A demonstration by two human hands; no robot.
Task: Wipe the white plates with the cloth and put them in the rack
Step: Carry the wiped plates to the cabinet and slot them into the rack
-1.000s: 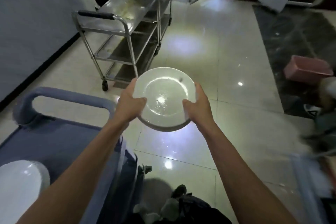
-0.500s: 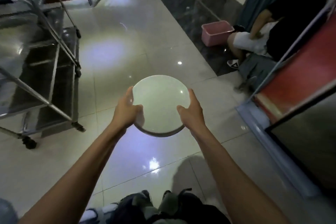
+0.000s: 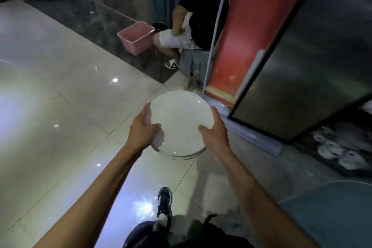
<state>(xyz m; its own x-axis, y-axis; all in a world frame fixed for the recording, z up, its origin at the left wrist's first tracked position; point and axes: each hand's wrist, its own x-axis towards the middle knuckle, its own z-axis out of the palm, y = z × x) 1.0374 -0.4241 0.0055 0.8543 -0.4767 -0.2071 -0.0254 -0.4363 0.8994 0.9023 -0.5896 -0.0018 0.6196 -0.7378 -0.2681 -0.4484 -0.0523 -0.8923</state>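
Observation:
I hold a round white plate [image 3: 180, 122] in front of me with both hands, above the floor. My left hand [image 3: 142, 131] grips its left rim, thumb on the face. My right hand [image 3: 215, 133] grips the right rim. A second rim [image 3: 181, 155] shows just beneath, so it may be a small stack. No cloth and no rack can be made out.
A person sits at the upper right beside a pink tub [image 3: 136, 37] on the dark floor. A red panel [image 3: 241, 32] and a dark metal cabinet [image 3: 308, 56] stand at the right. White cups [image 3: 338, 147] lie low at the right. A blue surface [image 3: 332, 215] fills the bottom right corner.
My view has swung to the right: the steel trolleys and the blue cart left the frame, and the cabinet and seated person came in. Both hands kept hold of the plate.

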